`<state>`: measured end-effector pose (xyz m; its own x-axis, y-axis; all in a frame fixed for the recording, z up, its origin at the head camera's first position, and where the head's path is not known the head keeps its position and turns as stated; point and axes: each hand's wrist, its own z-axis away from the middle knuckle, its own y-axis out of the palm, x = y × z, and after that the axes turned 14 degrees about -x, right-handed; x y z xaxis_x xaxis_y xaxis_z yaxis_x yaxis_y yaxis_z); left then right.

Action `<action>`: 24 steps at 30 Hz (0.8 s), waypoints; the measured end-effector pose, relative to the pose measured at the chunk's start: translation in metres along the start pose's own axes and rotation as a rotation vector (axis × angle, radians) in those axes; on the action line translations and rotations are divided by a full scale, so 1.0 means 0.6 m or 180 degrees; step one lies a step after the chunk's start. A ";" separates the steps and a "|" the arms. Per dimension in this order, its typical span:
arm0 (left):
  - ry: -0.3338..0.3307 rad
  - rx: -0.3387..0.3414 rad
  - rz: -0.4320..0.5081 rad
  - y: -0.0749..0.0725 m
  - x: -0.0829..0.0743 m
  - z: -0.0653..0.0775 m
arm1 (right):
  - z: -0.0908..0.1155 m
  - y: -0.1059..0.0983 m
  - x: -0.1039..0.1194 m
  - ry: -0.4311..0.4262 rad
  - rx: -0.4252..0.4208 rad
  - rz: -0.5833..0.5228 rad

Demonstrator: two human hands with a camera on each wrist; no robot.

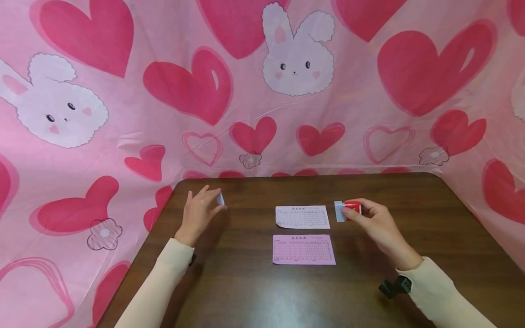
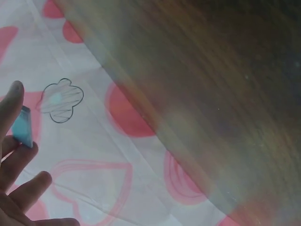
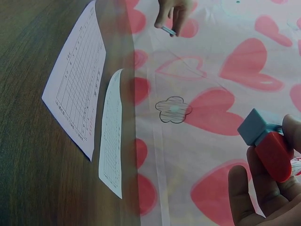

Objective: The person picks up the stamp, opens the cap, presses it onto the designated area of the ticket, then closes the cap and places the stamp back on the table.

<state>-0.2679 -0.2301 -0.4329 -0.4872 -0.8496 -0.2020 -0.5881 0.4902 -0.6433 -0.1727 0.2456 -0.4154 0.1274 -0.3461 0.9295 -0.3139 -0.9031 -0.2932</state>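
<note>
In the head view my left hand (image 1: pixel 198 214) is raised over the left of the table, pinching a small pale-blue cap (image 1: pixel 221 199) between thumb and fingertips. The same cap (image 2: pixel 22 128) shows at the left edge of the left wrist view. Over the right side, my right hand (image 1: pixel 379 228) grips a red stamp (image 1: pixel 353 206) with a squarish grey-blue end that points left. Its red body (image 3: pixel 273 157) lies between thumb and fingers in the right wrist view. Left of this hand lie a white printed slip (image 1: pixel 302 217) and, nearer me, a pink printed slip (image 1: pixel 304 249).
A dark brown wooden table (image 1: pixel 246 282) spreads below both hands. Behind and beside it hangs a pink cloth (image 1: pixel 242 100) with hearts and rabbits. The white slip's near left corner curls slightly. A black wrist camera (image 1: pixel 395 287) sits at my right cuff.
</note>
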 end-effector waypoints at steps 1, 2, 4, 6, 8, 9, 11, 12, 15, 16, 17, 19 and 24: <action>-0.0027 0.0065 -0.0010 0.000 0.001 0.000 | 0.000 0.000 0.000 0.0000 0.0003 0.0004; -0.0049 0.0132 -0.0025 0.001 0.001 0.000 | 0.000 -0.001 0.000 -0.0004 0.0004 0.0006; -0.0079 0.0253 -0.0071 0.002 0.003 0.001 | 0.001 -0.002 0.000 -0.0017 0.0009 0.0009; -0.0086 0.0359 -0.0127 0.003 0.004 0.002 | 0.001 -0.002 0.000 -0.0035 0.0010 0.0014; -0.0078 0.0455 -0.0176 0.004 0.005 0.002 | 0.002 -0.002 0.000 -0.0046 0.0014 0.0006; -0.0077 0.0502 -0.0194 0.004 0.004 0.002 | 0.002 -0.002 0.000 -0.0048 0.0017 0.0000; -0.0078 0.0612 -0.0224 0.005 0.003 0.001 | 0.002 -0.003 0.000 -0.0050 0.0024 -0.0017; -0.0081 0.0677 -0.0234 0.006 0.002 0.000 | 0.002 -0.003 0.000 -0.0051 0.0029 -0.0024; -0.0113 0.0871 -0.0249 0.008 -0.001 -0.003 | 0.003 -0.003 0.001 -0.0056 0.0035 -0.0044; -0.0121 0.0935 -0.0260 0.010 -0.002 -0.003 | 0.004 -0.003 0.002 -0.0057 0.0037 -0.0051; -0.0126 0.0988 -0.0259 0.011 -0.003 -0.004 | 0.004 -0.003 0.001 -0.0063 0.0040 -0.0053; -0.0130 0.1072 -0.0269 0.014 -0.003 -0.005 | 0.006 -0.003 0.002 -0.0061 0.0044 -0.0055; -0.0180 0.1230 -0.0267 0.020 0.000 -0.005 | 0.009 -0.003 0.003 -0.0065 0.0049 -0.0050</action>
<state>-0.2771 -0.2238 -0.4381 -0.4050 -0.8983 -0.1704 -0.3328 0.3184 -0.8876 -0.1669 0.2454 -0.4141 0.1514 -0.3369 0.9293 -0.2973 -0.9121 -0.2822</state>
